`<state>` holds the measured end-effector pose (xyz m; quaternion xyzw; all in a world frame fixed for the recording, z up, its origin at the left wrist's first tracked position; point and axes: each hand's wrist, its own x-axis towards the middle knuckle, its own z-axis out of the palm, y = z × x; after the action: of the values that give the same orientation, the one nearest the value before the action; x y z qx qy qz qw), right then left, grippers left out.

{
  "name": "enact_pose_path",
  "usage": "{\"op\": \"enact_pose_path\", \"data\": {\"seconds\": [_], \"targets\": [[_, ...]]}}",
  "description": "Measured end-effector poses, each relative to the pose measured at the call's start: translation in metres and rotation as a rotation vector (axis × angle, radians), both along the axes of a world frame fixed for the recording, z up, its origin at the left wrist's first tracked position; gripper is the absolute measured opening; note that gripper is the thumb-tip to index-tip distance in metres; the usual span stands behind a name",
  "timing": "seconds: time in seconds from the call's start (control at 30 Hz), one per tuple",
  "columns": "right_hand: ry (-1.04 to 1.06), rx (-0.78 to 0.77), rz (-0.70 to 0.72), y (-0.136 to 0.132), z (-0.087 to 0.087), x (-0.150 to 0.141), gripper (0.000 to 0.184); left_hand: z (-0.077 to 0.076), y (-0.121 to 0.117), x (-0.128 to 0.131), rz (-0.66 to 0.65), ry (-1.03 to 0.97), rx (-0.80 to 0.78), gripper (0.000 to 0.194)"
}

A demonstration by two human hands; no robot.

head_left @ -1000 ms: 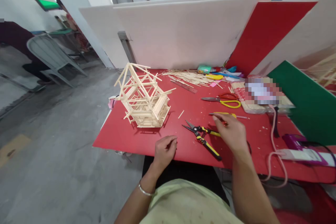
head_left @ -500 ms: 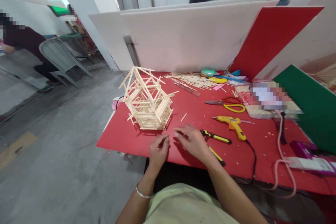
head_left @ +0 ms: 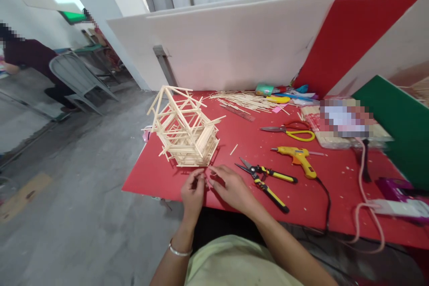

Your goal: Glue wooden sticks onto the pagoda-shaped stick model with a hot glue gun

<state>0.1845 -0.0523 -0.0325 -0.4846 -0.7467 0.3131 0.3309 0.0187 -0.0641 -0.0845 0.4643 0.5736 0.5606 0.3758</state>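
Note:
My left hand (head_left: 193, 193) is just in front of a stick-built house frame (head_left: 187, 132), its thumb and fingertips pinched together. Whatever lies in the pinch is too small to make out. Close beside it, my right hand (head_left: 233, 187) holds nothing I can see, its thumb and fingers apart and pointing at the left fingertips. The frame of pale wooden sticks stands on the red tabletop (head_left: 150, 174) with an open, peaked top. One short loose stick (head_left: 233, 149) lies to its right. Pruning-type cutters (head_left: 259, 174) with black and yellow handles rest right of my right hand.
A yellow glue gun (head_left: 298, 157) with a black cord and yellow-handled scissors (head_left: 291, 132) lie to the right. A pile of loose sticks (head_left: 244, 100) and a clear ruler (head_left: 239, 113) are at the back. White boards (head_left: 228, 49) stand behind. A person (head_left: 30, 62) sits far left.
Both hands have shifted left and closer to the house frame, and my right fingers have come nearer the left ones. The cutters are now uncovered. The view has shifted slightly.

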Motion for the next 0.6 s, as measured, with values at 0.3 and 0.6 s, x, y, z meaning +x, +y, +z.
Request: {"op": "enact_pose_path", "data": {"seconds": [0.3,0.6], "targets": [[0.051,0.017,0.003,-0.001,-0.005,0.000,0.042,0.009,0.012,0.008,-0.020,-0.379,-0.127,0.037],[0.097,0.044,0.013,-0.002,-0.007,-0.005,0.045,0.018,0.020,-0.001,0.061,-0.577,-0.214,0.045]]}}
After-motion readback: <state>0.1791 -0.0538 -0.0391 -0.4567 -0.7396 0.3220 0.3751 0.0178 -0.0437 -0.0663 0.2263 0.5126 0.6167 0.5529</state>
